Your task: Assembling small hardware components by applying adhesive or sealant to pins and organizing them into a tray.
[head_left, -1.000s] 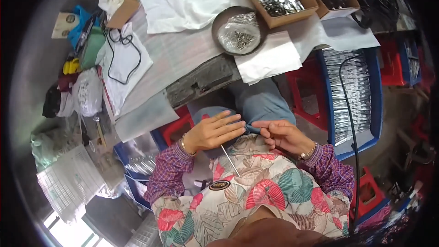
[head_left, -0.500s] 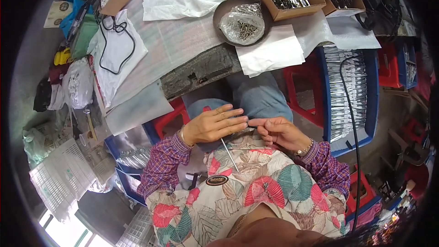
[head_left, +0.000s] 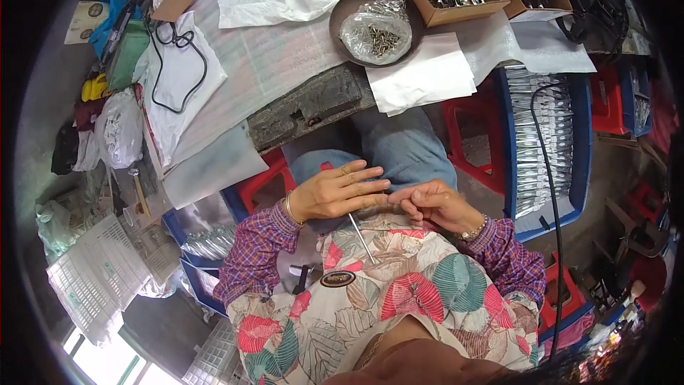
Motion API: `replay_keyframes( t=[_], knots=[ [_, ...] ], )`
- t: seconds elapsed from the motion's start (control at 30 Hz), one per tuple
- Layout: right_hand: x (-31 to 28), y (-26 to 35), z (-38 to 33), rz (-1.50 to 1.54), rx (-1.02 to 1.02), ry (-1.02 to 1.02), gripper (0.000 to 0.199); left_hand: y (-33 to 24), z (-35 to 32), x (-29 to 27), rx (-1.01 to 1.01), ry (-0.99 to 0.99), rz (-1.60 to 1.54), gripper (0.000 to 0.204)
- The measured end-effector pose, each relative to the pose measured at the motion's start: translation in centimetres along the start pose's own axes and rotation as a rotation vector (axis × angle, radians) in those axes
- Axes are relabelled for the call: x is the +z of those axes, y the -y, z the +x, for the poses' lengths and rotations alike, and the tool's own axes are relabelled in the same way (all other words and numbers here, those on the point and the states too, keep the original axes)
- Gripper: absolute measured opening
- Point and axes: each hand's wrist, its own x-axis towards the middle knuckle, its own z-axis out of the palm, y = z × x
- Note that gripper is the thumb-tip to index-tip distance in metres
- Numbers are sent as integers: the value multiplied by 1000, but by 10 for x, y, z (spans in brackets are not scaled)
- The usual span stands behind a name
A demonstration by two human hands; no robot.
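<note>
My left hand (head_left: 335, 191) is over my lap, palm down, its fingers fairly straight. It holds a screwdriver (head_left: 362, 239); the thin metal shaft slants toward my apron, and a bit of red handle shows past the far side of the hand. Fingertips of both hands meet in front of my body. My right hand (head_left: 436, 203) has its thumb and index finger close together and the other fingers curled. Whatever lies between them is hidden or too small to name. A patterned apron (head_left: 413, 299) covers my front.
On the table (head_left: 278, 57) ahead, a dark bowl (head_left: 338, 32) holds a plastic bag of small screws (head_left: 385, 41). Cardboard boxes (head_left: 447, 16) of metal pieces stand behind it. Rows of metal parts fill a blue crate (head_left: 586, 150) at right; a black cable (head_left: 552, 207) hangs across it.
My right fingertips have slid slightly under the left fingers, and the dark bit seen between them no longer shows. The screwdriver has shifted slightly to the right.
</note>
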Motion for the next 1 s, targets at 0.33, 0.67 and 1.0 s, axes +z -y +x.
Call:
replay_keyframes(
  t=[0.33, 0.67, 1.0],
  knots=[
    [-18, -7, 4, 152, -11, -23, 35, 0, 2, 0, -65, 26, 20, 39],
    [-10, -3, 3, 125, -7, -73, 37, -1, 2, 5, -52, 9, 27, 40],
    [-9, -2, 3, 143, 3, -87, 37, -1, 1, 7, -48, -9, 9, 40]
  ],
)
